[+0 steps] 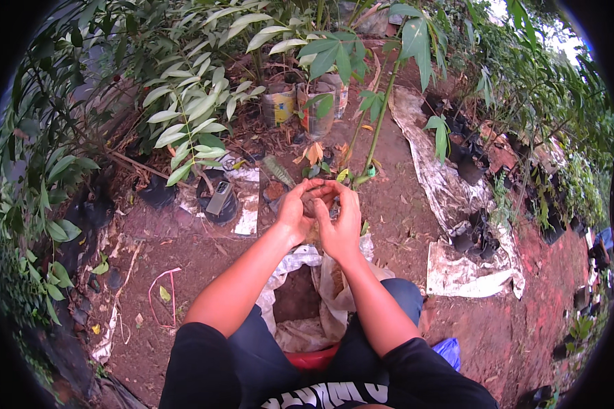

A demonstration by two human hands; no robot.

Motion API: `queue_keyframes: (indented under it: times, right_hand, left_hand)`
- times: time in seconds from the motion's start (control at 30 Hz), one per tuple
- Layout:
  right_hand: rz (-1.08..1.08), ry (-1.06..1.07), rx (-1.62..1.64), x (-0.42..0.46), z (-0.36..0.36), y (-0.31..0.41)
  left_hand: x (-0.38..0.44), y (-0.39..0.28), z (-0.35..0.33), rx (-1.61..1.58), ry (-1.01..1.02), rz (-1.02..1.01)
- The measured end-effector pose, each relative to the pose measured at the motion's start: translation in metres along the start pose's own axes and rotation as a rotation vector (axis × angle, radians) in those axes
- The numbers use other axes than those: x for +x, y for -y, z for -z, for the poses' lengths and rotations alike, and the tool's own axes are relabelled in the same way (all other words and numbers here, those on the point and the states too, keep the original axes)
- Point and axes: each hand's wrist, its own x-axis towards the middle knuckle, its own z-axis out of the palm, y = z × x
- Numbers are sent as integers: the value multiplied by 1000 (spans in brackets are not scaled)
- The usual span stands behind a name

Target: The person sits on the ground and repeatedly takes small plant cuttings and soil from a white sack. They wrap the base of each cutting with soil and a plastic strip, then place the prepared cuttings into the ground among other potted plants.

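Note:
In front of me my left hand (295, 212) and my right hand (338, 220) are cupped together, fingertips meeting at the far side. Between them is a dark brown lump (311, 203), perhaps soil; the fingers partly hide it. Below my wrists, between my knees, stands an open whitish woven sack (307, 332) with dark soil (297, 294) inside. Just beyond my left hand, a mottled upright leaf (278, 171), like a snake plant's, rises beside a small pot of reddish soil (275, 190).
A smartphone (219, 198) rests on a black planting bag (224, 213) at left. Potted plants in reused printed bags (279, 106) stand ahead. A green stem (381, 128) rises right of my hands. White sheeting (440, 174) and black bags (470, 166) lie right. Under me is a red seat (312, 358).

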Motion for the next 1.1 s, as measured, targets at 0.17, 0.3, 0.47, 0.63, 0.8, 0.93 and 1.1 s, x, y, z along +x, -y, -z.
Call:
queue_keyframes:
  times: [0.17, 0.3, 0.47, 0.63, 0.8, 0.93, 1.1]
  right_hand:
    - [237, -189, -306, -3, -3, -8]
    - [312, -153, -272, -9, 4, -9]
    - [296, -86, -316, -9, 7, -16]
    - [190, -152, -392, 12, 9, -4]
    - [-44, -208, -219, 9, 13, -29]
    - [-140, -110, -110, 10, 17, -32]
    - [-40, -56, -114, 6, 7, -26]
  left_hand:
    - [-41, 14, -62, 133, 61, 10]
    - [-33, 30, -41, 117, 368, 97]
    - [-35, 37, -26, 304, 344, 18]
    - [-43, 17, -61, 60, 147, 38]
    - [-32, 15, -40, 113, -55, 5]
    - [-25, 2, -37, 61, -193, 47]
    - [-25, -3, -42, 214, -173, -15]
